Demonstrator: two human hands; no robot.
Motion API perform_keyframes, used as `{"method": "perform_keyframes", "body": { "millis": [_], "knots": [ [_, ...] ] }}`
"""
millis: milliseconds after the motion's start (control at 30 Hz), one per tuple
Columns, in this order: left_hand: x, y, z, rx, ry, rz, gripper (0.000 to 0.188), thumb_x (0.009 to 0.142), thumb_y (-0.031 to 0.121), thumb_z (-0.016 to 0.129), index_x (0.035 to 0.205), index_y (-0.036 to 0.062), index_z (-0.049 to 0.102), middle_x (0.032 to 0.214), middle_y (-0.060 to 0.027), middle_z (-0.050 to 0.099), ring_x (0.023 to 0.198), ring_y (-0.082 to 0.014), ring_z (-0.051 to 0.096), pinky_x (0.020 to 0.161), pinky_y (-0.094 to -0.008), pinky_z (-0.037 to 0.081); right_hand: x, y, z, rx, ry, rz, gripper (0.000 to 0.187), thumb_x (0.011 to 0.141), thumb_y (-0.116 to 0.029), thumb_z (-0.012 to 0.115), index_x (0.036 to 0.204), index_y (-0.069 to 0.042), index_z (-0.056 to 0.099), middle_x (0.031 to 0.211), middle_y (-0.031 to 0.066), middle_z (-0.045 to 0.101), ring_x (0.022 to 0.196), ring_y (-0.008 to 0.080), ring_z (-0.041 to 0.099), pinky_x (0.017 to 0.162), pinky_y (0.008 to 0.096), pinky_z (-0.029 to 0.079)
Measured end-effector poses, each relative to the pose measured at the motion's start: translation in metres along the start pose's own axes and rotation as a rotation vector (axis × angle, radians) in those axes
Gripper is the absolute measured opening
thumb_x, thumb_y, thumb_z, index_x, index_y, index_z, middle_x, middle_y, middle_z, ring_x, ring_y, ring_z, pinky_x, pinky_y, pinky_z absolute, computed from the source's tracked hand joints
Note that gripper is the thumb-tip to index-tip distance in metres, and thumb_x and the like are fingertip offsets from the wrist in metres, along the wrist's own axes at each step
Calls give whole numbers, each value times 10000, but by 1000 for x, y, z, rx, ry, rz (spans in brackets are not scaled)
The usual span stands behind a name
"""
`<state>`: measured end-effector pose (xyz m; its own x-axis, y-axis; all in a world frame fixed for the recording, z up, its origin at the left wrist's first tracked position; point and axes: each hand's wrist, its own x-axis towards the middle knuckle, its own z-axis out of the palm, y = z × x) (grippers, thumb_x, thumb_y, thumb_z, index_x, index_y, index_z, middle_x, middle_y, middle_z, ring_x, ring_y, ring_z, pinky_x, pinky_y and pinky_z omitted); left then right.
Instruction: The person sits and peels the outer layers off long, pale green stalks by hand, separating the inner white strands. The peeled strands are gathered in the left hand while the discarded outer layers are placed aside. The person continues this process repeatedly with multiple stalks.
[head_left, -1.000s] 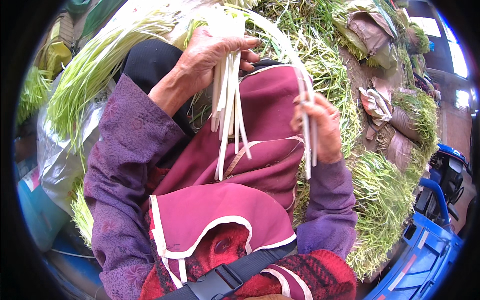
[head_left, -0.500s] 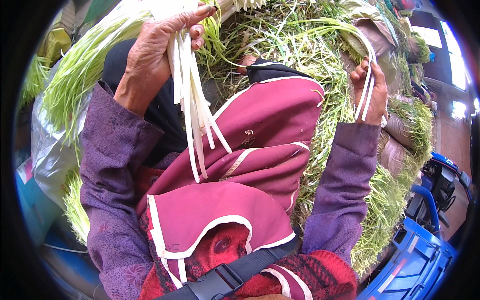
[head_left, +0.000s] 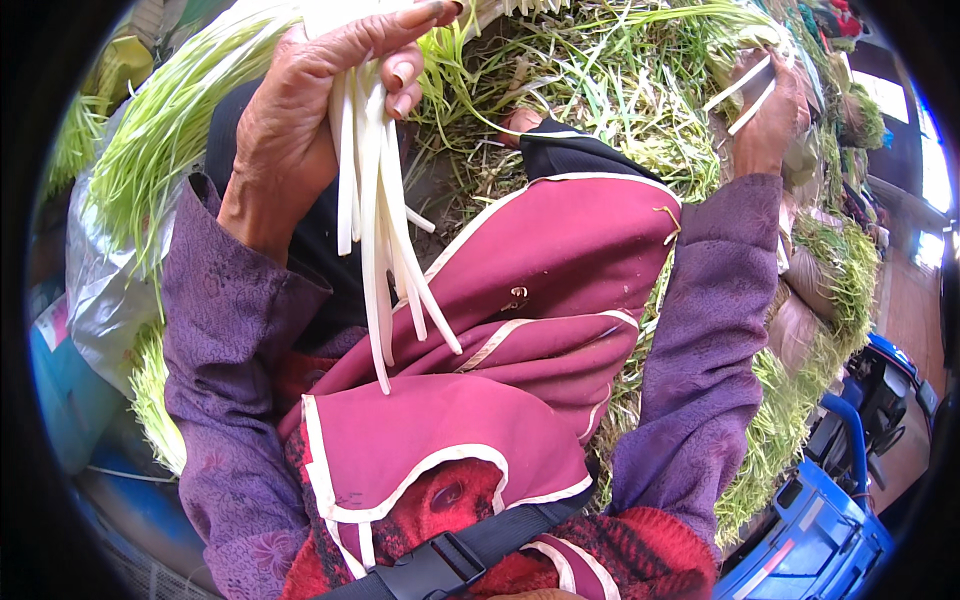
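My left hand (head_left: 295, 135) is closed around a bunch of slender white-stemmed greens (head_left: 375, 235) at the upper left. Their stem ends hang over the burgundy apron (head_left: 520, 250) on my lap. At the upper right, my right hand (head_left: 775, 115) is closed on a couple of long white-stemmed stalks (head_left: 740, 85). Their cut white ends point to the left, and pale green leaves (head_left: 690, 14) trail near the top edge. The fingertips of the right hand are partly hidden behind the hand.
A thick heap of pale green leaves (head_left: 190, 120) lies on the left, over clear plastic sheeting (head_left: 95, 290). Loose leaf trimmings (head_left: 620, 110) cover the ground beyond my knee. Bundled greens (head_left: 825, 270) and a blue plastic-bodied vehicle or cart (head_left: 820, 530) are on the right.
My right hand has moved farther away and a little right. The stems in it have swung from hanging down to pointing left. My left hand has barely moved and keeps its bunch.
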<state>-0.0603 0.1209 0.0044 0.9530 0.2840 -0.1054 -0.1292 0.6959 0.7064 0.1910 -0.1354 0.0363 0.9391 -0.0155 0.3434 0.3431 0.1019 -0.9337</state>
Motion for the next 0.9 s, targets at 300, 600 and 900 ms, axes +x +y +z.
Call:
{"method": "perform_keyframes", "body": {
  "millis": [300,600,900],
  "knots": [
    [3,6,12,105,-44,-52,433,849,31,533,1204,-158,373,963,-126,550,499,-30,435,397,-135,377,-21,60,2,-599,-115,-5,111,811,-122,643,849,-21,617,764,96,643,649,129,612,534,230,529],
    [0,12,10,-26,-161,-209,504,865,37,501,1259,-162,258,970,-114,450,471,-37,427,381,-147,397,-63,42,-11,-873,-617,-90,286,794,-286,667,901,-23,635,733,91,636,645,136,581,589,293,463],
    [7,5,17,-92,-327,-238,556,841,38,540,1262,-162,236,949,-131,455,416,-50,445,331,-162,405,-103,24,-25,-582,-599,53,99,801,-95,631,846,-10,651,660,25,615,595,61,562,541,209,445]
  ]
}}
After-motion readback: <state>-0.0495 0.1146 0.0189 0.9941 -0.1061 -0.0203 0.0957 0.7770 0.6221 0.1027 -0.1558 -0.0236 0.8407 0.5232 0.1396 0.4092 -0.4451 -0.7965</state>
